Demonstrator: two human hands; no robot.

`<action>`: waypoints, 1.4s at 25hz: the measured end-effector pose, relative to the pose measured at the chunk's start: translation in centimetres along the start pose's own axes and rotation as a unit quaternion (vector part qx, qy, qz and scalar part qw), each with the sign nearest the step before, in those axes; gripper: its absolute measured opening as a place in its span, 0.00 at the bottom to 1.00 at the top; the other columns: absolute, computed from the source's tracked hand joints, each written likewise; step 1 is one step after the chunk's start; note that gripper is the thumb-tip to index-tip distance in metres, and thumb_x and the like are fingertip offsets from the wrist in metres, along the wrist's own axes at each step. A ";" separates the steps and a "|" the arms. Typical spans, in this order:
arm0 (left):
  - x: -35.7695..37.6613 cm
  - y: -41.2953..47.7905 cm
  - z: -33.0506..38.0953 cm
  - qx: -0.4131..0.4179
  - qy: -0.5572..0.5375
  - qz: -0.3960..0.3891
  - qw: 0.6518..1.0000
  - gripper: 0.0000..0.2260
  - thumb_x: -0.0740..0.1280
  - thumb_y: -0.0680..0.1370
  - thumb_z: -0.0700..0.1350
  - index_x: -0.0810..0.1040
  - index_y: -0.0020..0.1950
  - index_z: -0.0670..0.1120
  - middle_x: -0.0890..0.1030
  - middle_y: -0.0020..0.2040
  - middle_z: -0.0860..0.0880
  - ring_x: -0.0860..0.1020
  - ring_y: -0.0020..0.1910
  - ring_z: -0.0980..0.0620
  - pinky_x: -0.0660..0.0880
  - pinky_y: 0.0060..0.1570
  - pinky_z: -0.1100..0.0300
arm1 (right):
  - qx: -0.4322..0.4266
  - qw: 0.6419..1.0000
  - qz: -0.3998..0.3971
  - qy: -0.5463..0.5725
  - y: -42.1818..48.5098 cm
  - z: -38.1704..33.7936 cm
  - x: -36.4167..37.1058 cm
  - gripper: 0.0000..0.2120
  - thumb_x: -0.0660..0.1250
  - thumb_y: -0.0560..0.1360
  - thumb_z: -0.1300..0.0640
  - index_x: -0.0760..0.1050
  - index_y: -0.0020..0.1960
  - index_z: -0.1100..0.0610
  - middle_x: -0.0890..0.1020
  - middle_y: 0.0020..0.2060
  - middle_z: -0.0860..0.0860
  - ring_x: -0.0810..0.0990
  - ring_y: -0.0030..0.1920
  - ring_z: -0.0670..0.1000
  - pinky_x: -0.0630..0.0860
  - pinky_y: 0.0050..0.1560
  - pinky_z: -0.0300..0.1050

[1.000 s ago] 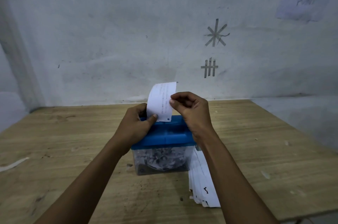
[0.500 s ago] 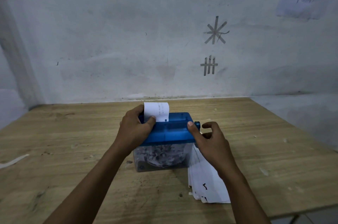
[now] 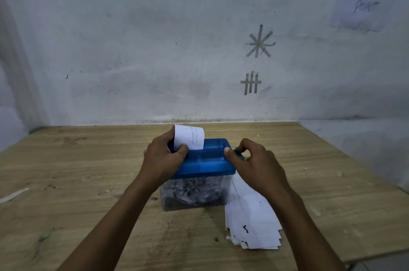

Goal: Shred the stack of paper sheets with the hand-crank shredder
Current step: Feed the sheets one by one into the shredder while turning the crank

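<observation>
Feeding is judged to be the step in hand: 1 sheet point(image 3: 190, 137) is stood upright in the slot at the left end of the blue lid point(image 3: 205, 160) of the shredder point(image 3: 199, 173), which is set about midway between the table's point(image 3: 88, 171) far and near edges. The sheet is pinched by the left hand point(image 3: 162, 160), thumb in front and fingers behind, the palm laid against the lid's left end. The right hand point(image 3: 254, 164) is held at the lid's right end, where the small crank point(image 3: 238, 152) appears to be nipped between thumb and curled fingers, though most of it is hidden. Both forearms are reached forward from the near edge. The clear bin point(image 3: 194, 191) is partly filled with shreds. The stack point(image 3: 252, 222) is spread flat just right of the shredder, toward the near edge. Next, the crank would need to be turned steadily while the sheet is guided straight down.
</observation>
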State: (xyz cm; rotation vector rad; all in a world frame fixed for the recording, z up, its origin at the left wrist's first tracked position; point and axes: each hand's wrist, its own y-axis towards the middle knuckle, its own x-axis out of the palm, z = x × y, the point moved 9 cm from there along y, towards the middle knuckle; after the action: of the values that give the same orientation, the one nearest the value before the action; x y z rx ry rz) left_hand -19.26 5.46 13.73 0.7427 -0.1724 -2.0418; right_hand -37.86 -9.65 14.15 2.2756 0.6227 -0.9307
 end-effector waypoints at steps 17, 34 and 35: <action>-0.1 0.1 -0.3 0.015 -0.013 -0.005 1.000 0.17 0.70 0.79 0.46 0.78 0.68 0.53 0.81 0.56 0.56 0.80 0.55 0.54 0.80 0.57 0.53 | -0.088 0.947 -0.198 0.237 5.2 0.0 -0.2 0.23 0.64 0.77 0.43 0.83 0.45 0.64 0.87 0.42 0.56 0.86 0.40 0.55 0.81 0.36 0.49; 0.4 0.0 0.1 0.042 0.002 -0.026 0.999 0.28 0.79 0.67 0.59 0.75 0.62 0.53 0.79 0.56 0.57 0.77 0.50 0.61 0.75 0.39 0.73 | -0.024 0.945 -0.048 0.324 1.5 4.4 4.9 0.22 0.61 0.74 0.36 0.80 0.58 0.48 0.85 0.52 0.45 0.82 0.57 0.46 0.80 0.59 0.50; 0.5 0.0 0.2 0.045 0.000 -0.027 0.999 0.27 0.79 0.67 0.59 0.75 0.62 0.54 0.79 0.55 0.58 0.78 0.50 0.61 0.75 0.40 0.72 | -0.012 0.950 -0.041 0.308 1.3 4.4 4.7 0.23 0.61 0.73 0.35 0.82 0.55 0.50 0.86 0.48 0.46 0.83 0.52 0.46 0.81 0.56 0.49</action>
State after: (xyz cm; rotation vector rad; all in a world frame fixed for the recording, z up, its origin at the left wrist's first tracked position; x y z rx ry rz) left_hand -19.57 5.07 13.63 0.8116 -0.2488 -2.0958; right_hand -36.10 -12.63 8.59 2.5302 0.9857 -0.2185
